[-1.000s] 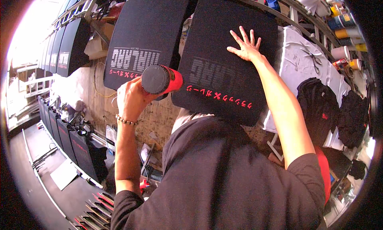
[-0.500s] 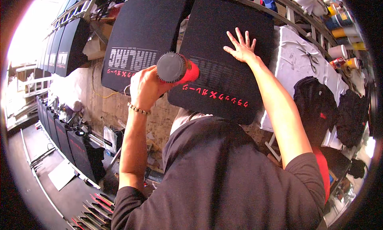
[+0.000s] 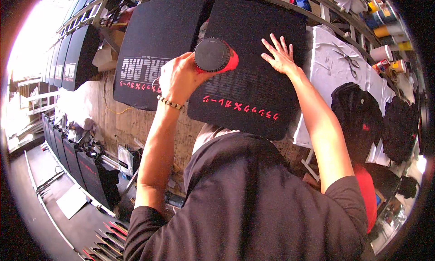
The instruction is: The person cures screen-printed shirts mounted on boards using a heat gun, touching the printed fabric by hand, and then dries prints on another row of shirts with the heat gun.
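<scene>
My left hand (image 3: 178, 80), with a beaded bracelet at its wrist, is closed round a red heat gun (image 3: 232, 61) with a black ribbed round rear cap. The gun is over the printed black fabric panel (image 3: 253, 21) in front of me; its nozzle is hidden. Pale grey lettering and a row of red characters mark this panel's near half. On its right part my right hand (image 3: 279, 56) is spread open with nothing in it; whether the palm presses down, I cannot tell. A second black panel (image 3: 165, 30) with a similar print lies beside it on the left.
White cloth (image 3: 324, 48) with scissors (image 3: 346, 59) on it lies at the right, near piled black garments (image 3: 355, 111). A metal rail (image 3: 312, 14) runs along the far side. More black panels (image 3: 74, 57) stand at the left; tubs and bottles crowd the far right.
My left hand has carried the heat gun farther away from me and a little to the right. My right hand has shifted slightly to the right, still spread.
</scene>
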The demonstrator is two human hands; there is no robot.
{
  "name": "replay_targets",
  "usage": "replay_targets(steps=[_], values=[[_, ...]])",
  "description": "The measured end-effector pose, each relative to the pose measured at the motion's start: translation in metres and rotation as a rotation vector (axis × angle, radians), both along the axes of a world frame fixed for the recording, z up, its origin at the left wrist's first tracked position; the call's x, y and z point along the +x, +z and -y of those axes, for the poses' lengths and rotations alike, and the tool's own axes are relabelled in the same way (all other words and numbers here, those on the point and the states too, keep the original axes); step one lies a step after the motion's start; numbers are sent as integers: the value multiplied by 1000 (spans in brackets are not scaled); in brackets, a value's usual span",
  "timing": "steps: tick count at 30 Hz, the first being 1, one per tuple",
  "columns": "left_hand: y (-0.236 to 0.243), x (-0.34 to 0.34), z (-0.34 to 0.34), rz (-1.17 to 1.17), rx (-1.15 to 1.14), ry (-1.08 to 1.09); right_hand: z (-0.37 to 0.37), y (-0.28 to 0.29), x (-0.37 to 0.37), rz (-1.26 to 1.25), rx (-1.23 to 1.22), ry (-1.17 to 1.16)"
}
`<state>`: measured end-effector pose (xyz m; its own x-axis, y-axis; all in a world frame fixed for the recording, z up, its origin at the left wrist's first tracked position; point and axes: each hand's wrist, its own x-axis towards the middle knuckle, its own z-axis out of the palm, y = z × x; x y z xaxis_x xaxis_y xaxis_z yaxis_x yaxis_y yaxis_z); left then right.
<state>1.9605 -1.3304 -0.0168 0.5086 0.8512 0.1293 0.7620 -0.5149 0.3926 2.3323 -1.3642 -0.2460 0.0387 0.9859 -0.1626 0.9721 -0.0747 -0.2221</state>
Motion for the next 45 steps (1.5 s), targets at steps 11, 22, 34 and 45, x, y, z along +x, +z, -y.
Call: replay_targets(steps=[11,22,34,45], values=[[17,-3,2,-64,-25,-39,5,5,7,2,-43,-15],[31,-40,27,-267,-118,62,4,8,4,41,-96,-21],[26,-18,41,-200,-146,45,5,6,6,44,-91,-14],[13,13,35,-143,-54,-14,5,3,9,4,-78,-10]])
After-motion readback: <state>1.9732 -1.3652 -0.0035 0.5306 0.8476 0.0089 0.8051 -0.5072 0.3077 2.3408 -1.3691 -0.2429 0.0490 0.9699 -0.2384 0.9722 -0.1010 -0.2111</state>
